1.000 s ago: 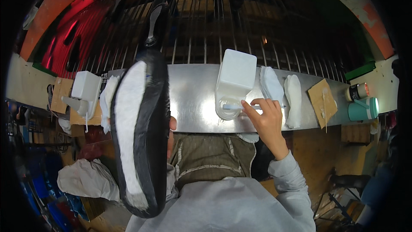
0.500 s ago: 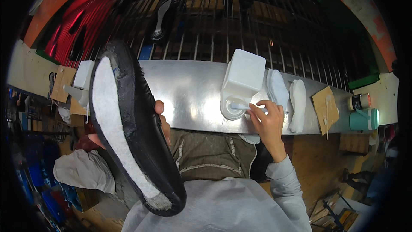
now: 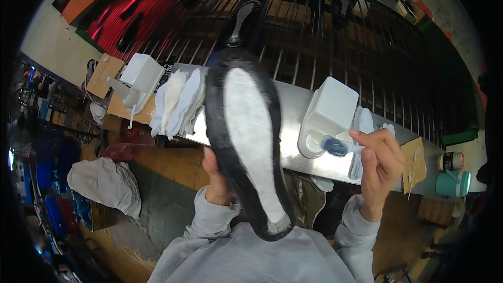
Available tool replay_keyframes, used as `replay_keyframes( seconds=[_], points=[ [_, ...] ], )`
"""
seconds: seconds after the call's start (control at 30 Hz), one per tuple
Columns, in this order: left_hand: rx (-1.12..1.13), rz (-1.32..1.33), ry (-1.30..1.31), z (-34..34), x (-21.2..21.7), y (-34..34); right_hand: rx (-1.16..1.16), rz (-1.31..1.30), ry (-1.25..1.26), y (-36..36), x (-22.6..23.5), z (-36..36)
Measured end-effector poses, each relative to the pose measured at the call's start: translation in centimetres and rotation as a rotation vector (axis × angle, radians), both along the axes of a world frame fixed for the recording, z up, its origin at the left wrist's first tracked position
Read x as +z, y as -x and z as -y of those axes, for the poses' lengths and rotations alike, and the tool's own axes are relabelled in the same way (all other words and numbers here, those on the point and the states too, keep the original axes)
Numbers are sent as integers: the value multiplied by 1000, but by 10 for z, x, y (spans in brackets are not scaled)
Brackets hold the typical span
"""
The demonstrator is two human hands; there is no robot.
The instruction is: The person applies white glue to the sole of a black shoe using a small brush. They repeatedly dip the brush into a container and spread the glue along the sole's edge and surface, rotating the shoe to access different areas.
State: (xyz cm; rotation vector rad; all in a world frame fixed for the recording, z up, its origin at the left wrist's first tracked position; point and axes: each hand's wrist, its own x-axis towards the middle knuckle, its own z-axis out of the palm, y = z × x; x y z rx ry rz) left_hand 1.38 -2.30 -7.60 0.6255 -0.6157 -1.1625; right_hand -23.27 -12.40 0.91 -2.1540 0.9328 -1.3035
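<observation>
We see the right hand (image 3: 381, 160) with its thumb and fingers pinched on the handle of a small brush (image 3: 335, 147), whose wet, blue-grey head lies at the right edge of a round white cup (image 3: 313, 144); whether it touches the rim we cannot tell. The left hand (image 3: 216, 175) grips a black shoe (image 3: 250, 141), its thumb at the left edge and its other fingers hidden from us. The shoe is held up, sole toward us, between the person's body and the metal bench (image 3: 291, 165). We judge that an overloaded brush could drip on the bench or sleeve, and that a loose one-sided grip could let the shoe swing. On the sole we note a long white panel, broad above, narrowing below to a duller grey tip, with a dark, wrinkled margin around it. Farther out we find the white box-shaped dispenser (image 3: 335, 102) behind the cup, pale pads (image 3: 178, 99) to the left, and, beyond, a rack of dark bars bearing another sole (image 3: 243, 23).
</observation>
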Motion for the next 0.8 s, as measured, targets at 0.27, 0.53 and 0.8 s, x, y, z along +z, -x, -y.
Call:
replay_keyframes(
  seconds=[0.27, 0.53, 0.8],
  points=[
    [-313, -127, -29, -10, 29, 19, -26, -105, 410, -46, 36, 13],
    [-401, 18, 53, -18, 11, 12, -8, -139, 441, -40, 42, 8],
    [-396, 51, 16, -17, 22, 11, 176, -151, 457, -25, 44, 0]
  ],
)
